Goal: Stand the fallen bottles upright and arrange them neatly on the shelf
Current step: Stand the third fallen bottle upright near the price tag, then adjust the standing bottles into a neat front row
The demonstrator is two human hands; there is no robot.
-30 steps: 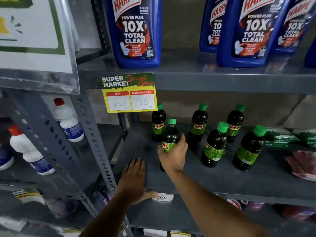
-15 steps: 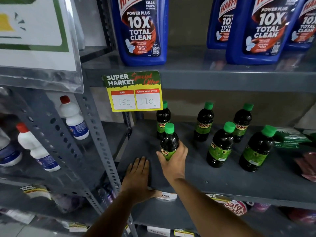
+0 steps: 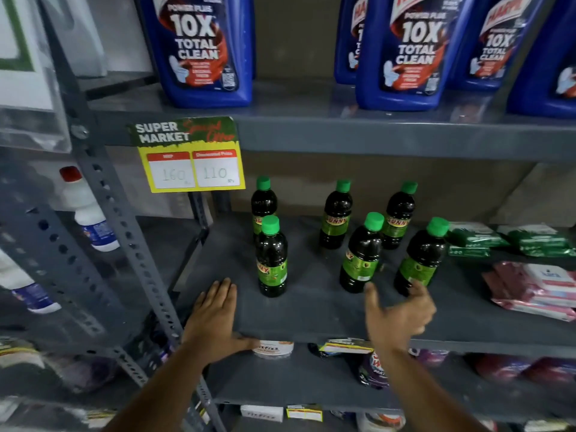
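right hand [image 3: 397, 313], fingers spread and empty, nears the bottle [image 3: 360, 257] at one o'clock; grip it low, slide it level. left hand [image 3: 215, 313] lies flat on the shelf [image 3: 311, 307].

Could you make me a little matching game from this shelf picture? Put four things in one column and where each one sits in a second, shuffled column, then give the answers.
Things:
1. left hand
2. right hand
3. price tag
4. blue cleaner bottles

Places:
A. standing on the top shelf
B. hanging from the top shelf's front edge
C. flat on the middle shelf, left of the nearest green-capped bottle
D. open, empty, in front of the two right front bottles

Pairs: 1-C, 2-D, 3-B, 4-A
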